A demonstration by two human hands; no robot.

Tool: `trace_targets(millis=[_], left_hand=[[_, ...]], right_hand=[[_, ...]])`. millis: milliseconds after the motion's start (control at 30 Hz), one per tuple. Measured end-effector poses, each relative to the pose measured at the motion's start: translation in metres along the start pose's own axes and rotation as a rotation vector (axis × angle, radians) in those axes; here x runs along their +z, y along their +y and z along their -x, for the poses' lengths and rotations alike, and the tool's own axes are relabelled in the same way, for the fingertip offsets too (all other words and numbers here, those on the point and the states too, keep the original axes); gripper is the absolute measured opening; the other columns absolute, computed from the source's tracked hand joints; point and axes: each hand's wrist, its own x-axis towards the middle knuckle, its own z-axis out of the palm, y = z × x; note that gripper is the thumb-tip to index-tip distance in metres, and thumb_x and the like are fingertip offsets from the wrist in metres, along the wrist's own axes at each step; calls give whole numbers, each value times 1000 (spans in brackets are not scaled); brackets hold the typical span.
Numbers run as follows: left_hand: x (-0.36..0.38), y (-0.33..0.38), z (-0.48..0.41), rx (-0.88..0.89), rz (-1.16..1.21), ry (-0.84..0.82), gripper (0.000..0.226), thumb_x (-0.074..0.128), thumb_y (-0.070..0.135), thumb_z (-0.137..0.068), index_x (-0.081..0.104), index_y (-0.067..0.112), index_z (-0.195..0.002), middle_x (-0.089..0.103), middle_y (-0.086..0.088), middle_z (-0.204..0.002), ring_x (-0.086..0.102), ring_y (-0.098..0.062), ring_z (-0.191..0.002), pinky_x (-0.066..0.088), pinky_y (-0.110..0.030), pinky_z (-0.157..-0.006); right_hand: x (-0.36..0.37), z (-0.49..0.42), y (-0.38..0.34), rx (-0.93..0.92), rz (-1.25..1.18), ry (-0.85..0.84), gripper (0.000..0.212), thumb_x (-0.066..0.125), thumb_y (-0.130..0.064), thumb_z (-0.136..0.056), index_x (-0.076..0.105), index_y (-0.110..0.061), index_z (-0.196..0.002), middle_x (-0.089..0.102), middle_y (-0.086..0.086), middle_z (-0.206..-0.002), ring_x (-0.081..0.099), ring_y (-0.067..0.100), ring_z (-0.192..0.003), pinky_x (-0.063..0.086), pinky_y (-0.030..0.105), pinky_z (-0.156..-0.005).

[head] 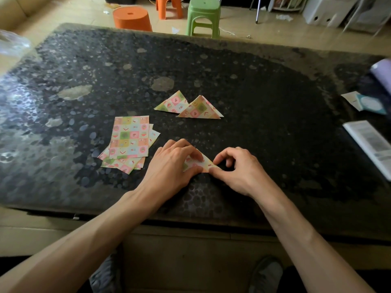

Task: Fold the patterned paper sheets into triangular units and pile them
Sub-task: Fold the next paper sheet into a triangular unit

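Pinching third triangular unit (202, 164) on counter (275, 123) between left grip (173, 163) and right grip (239, 168), leaving two folded units (200, 109) beyond and sheet stack (129, 137) awaiting folding.

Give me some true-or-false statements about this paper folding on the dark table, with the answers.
1. The left hand and right hand both hold the half-folded sheet. True.
2. The stack of flat sheets lies to the right of the hands. False: it lies to the left of the left hand.
3. The folded triangles lie on the table beyond the hands. True.
4. The green stool stands on the table. False: it stands on the floor past the table's far edge.
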Motion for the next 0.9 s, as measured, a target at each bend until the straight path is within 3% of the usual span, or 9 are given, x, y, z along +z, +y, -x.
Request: trace_targets(millis=[367,700,900], left_hand=[[-1,1,1,1,-9,-10,24,70,51,-90,68,40,-111,57,18,-122,49,-8,-112,43,-32,-92],[0,-1,1,10,-11,1,24,70,51,-90,69,39,-111,58,18,-121,49,-8,-111,43,-32,-91],[0,-1,1,12,-13,2,24,69,51,-91,69,39,-111,58,17,-122,49,-9,-112,41,-30,-91]], right_hand=[[-9,-1,1,27,-58,-75,13,82,-35,-87,72,-37,-95,61,-9,-94,54,7,-74,38,20,-61],[-12,-3,2,36,-81,-102,13,81,-24,-89,75,-33,-97,65,-6,-92,56,8,-73,39,20,-61],[-14,-6,8,26,-127,-66,24,79,-7,-88,73,-30,-93,67,-6,-85,54,5,-65,47,21,-64]])
